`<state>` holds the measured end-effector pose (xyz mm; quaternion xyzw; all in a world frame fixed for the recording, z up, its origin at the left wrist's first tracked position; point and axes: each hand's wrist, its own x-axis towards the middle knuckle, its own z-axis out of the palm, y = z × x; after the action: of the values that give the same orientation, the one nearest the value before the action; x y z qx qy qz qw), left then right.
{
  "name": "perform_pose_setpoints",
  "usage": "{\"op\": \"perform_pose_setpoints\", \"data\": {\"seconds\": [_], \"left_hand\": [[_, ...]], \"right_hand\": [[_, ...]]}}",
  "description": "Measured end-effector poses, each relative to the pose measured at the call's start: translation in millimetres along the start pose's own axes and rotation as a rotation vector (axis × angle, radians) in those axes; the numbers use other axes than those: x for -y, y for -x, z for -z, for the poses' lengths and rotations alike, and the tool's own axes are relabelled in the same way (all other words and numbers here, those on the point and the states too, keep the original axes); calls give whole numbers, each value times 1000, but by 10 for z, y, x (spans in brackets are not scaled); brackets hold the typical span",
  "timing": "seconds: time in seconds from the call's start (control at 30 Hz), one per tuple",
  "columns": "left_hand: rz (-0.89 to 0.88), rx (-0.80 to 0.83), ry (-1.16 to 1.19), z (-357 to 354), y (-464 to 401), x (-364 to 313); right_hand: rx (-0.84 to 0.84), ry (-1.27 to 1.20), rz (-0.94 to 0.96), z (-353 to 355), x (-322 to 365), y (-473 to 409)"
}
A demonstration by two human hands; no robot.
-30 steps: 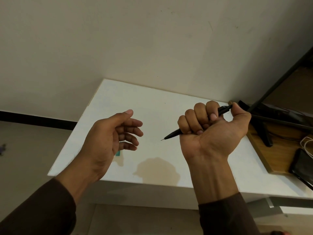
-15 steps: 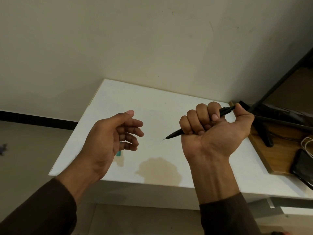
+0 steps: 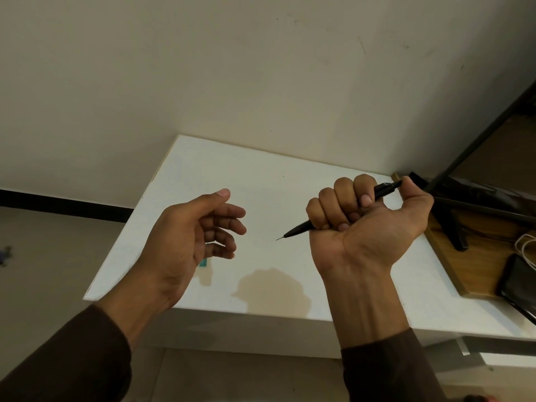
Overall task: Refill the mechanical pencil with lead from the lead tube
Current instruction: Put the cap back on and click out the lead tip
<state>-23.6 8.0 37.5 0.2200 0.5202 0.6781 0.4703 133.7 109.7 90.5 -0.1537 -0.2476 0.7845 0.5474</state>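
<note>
My right hand (image 3: 365, 227) is closed in a fist around a black mechanical pencil (image 3: 298, 229), held above the white table (image 3: 261, 175). The thin tip points left and the thumb rests on the cap end at the upper right. A short bit of lead shows at the tip. To the left, my left hand (image 3: 194, 236) hovers with its palm turned right and its fingers loosely curled, holding nothing. A small teal object (image 3: 203, 263), partly hidden under my left hand, lies on the table; I cannot tell whether it is the lead tube.
A tan stain (image 3: 272, 288) marks the table near its front edge. At the right sits a wooden board (image 3: 475, 256) with a black stand (image 3: 452, 224), a dark phone (image 3: 519, 282) and a white cable (image 3: 526, 248). A plain wall rises behind.
My right hand with the pencil has shifted very slightly; the thumb stays on the cap end. The left hand has barely moved.
</note>
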Motion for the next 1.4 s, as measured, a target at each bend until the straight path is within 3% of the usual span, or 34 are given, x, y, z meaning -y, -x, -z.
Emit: {"op": "perform_pose_setpoints", "data": {"seconds": [0.47, 0.77, 1.4], "left_hand": [[33, 65, -67, -5, 12, -1], [129, 359, -269, -101, 86, 4], [100, 370, -192, -147, 95, -20]], "right_hand": [[-3, 8, 2, 3, 20, 5], [7, 1, 5, 9, 24, 0], [11, 13, -11, -14, 25, -1]]}}
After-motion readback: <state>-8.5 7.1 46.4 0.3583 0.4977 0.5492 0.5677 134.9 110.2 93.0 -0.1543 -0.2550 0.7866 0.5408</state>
